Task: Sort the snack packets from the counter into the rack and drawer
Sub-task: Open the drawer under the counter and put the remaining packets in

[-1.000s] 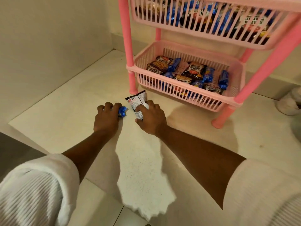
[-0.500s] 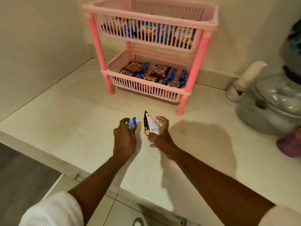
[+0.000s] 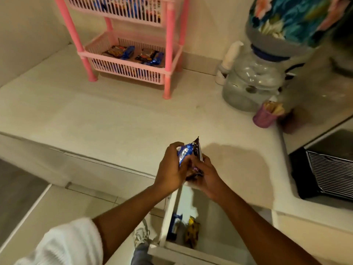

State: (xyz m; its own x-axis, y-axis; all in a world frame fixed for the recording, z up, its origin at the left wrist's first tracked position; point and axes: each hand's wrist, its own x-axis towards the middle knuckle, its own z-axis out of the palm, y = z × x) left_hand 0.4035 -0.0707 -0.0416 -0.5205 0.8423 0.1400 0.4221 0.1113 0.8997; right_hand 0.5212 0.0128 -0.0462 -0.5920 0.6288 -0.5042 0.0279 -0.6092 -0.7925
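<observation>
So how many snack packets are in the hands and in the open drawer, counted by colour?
Blue packets: 2, one gripped in the left hand at, one in the drawer at.
Dark packets: 1, held in the right hand at.
Yellow packets: 1, in the drawer.
Total: 4.

Both hands hold snack packets together above the open drawer.

The left hand (image 3: 170, 169) grips a blue packet (image 3: 184, 153); touching it on the right, the right hand (image 3: 207, 176) holds a dark packet (image 3: 197, 150) upright. Directly below the grip, the drawer (image 3: 166, 217) contains two packets, one blue (image 3: 175, 224) and one yellow (image 3: 192, 230). Well beyond the grip on the counter (image 3: 95, 119) stands the pink rack (image 3: 169, 54), packets on both tiers.
</observation>
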